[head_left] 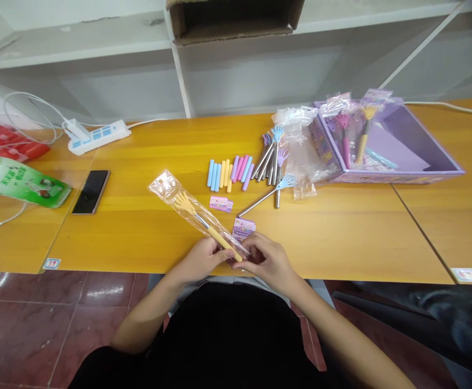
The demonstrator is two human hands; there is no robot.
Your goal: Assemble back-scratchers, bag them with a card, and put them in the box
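A yellow back scratcher [218, 236] with a hand-shaped head lies inside a clear plastic bag [166, 183], tilted up to the left above the table's front edge. My left hand [205, 259] is closed on its handle, thumb on top. At the bag's lower end, the fingers of my right hand [268, 258] pinch the plastic. Just beyond are printed cards [244, 228] and a blue-headed scratcher rod [260, 201]. Further back lie several coloured handle sleeves [221, 174] in rows, beside a pile of metal scratcher rods [268, 159].
A purple box [406, 175] at the right holds bagged scratchers, with clear bags [300, 146] heaped against its left side. Leftward are a phone [91, 192], a green bottle-shaped pack [22, 182] and a power strip [100, 136]. A cardboard box [236, 39] sits on the shelf.
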